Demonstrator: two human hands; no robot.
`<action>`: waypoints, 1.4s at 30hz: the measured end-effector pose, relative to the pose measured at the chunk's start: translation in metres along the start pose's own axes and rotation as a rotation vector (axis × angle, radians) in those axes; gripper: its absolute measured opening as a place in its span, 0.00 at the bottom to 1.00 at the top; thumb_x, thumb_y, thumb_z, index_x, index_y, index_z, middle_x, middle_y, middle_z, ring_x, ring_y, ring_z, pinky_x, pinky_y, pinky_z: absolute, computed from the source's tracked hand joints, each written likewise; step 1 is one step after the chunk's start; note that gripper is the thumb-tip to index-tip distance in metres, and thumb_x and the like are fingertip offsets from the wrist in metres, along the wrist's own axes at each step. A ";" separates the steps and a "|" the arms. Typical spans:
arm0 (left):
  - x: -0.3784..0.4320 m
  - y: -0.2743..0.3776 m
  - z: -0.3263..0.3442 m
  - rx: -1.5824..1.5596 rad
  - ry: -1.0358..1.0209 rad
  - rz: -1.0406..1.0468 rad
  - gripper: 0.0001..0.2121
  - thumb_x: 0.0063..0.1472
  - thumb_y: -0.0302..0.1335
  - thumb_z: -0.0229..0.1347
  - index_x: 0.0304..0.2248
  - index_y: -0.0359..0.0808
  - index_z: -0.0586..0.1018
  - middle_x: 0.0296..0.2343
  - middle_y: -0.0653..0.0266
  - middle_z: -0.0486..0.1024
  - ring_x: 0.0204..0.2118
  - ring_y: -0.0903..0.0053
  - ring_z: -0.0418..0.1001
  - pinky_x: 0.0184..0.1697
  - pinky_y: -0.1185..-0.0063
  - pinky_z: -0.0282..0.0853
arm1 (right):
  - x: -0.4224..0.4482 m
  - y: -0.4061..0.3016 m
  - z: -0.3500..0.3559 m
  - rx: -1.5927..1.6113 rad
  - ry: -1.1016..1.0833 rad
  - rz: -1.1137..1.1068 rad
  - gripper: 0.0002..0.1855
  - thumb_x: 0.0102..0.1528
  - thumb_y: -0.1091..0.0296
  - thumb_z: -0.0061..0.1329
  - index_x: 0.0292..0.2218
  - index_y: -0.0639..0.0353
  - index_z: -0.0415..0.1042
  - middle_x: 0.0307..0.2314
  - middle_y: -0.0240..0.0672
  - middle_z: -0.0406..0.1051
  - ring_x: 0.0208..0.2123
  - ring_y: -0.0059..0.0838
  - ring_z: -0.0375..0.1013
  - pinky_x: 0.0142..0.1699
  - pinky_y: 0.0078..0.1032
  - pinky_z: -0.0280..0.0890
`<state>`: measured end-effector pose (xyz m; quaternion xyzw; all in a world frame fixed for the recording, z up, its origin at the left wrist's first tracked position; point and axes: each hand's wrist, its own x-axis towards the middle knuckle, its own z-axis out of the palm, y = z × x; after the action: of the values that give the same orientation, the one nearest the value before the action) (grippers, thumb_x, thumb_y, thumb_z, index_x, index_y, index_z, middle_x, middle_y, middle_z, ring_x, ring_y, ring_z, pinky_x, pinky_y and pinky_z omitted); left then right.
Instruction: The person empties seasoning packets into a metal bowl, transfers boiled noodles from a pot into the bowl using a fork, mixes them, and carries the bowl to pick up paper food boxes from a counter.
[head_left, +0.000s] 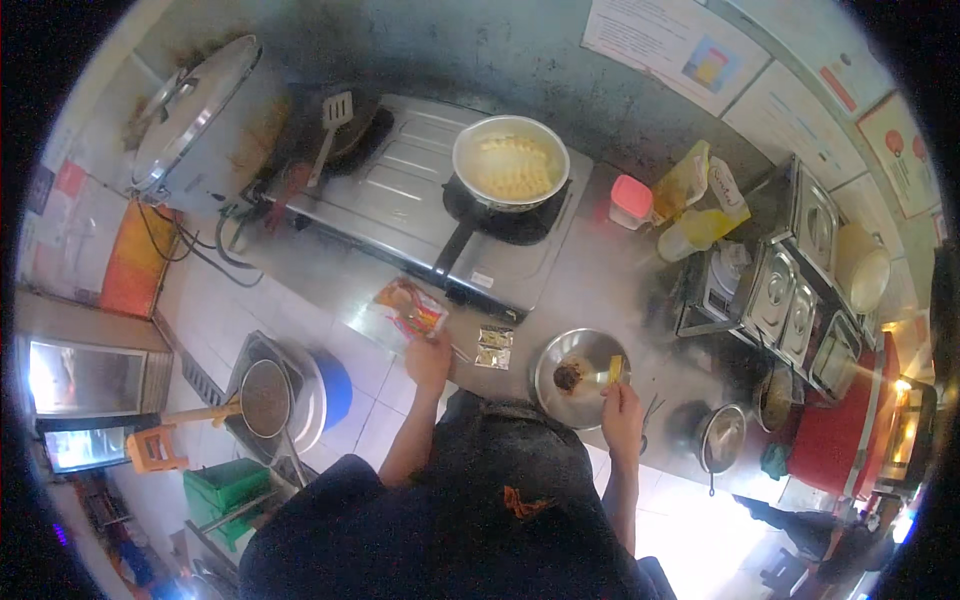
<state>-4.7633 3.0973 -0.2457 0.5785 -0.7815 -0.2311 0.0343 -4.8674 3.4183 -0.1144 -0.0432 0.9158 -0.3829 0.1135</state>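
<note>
My left hand (428, 363) grips the near end of a printed noodle wrapper (409, 306) over the counter's front edge. Between the fingers of my right hand (622, 420) is a small gold sachet (616, 369), held over the right side of a stainless steel bowl (555, 405). A dark brown paste or powder (568, 377) lies in the bowl. Between my hands, silver-and-gold seasoning sachets (494, 347) lie flat on the counter. Beyond them a pan (511, 196) stands on the gas stove (405, 187), with pale noodles (514, 166) in liquid and its dark handle pointing towards me.
A slotted turner (330, 135) rests at the stove's left, near a large lidded pot (202, 127). To the right are a pink-lidded tub (631, 201), yellow packets (694, 202) and steel lidded containers (776, 285). Scissors (649, 420) lie beside the bowl.
</note>
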 end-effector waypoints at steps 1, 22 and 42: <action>0.001 -0.002 0.004 -0.077 0.014 0.022 0.18 0.54 0.41 0.56 0.25 0.31 0.80 0.25 0.46 0.78 0.31 0.52 0.78 0.34 0.62 0.73 | 0.001 -0.003 0.001 -0.017 -0.004 0.010 0.15 0.59 0.63 0.40 0.32 0.65 0.74 0.25 0.51 0.73 0.29 0.48 0.73 0.36 0.38 0.64; -0.056 0.040 -0.010 -0.623 -0.939 0.117 0.13 0.57 0.35 0.55 0.27 0.30 0.76 0.20 0.64 0.74 0.23 0.71 0.73 0.30 0.71 0.70 | 0.006 -0.019 0.007 0.021 -0.019 0.021 0.15 0.61 0.60 0.42 0.34 0.62 0.75 0.25 0.49 0.74 0.28 0.45 0.74 0.36 0.38 0.65; 0.008 -0.009 -0.100 -0.331 -0.043 0.592 0.10 0.54 0.31 0.59 0.29 0.31 0.78 0.24 0.52 0.76 0.27 0.58 0.76 0.31 0.66 0.70 | 0.029 -0.142 0.216 -0.219 -0.786 -0.291 0.19 0.58 0.55 0.43 0.37 0.64 0.74 0.33 0.54 0.74 0.38 0.58 0.73 0.45 0.46 0.67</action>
<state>-4.7255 3.0561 -0.1622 0.3082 -0.8680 -0.3468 0.1768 -4.8446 3.1646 -0.1658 -0.3261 0.8225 -0.2500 0.3933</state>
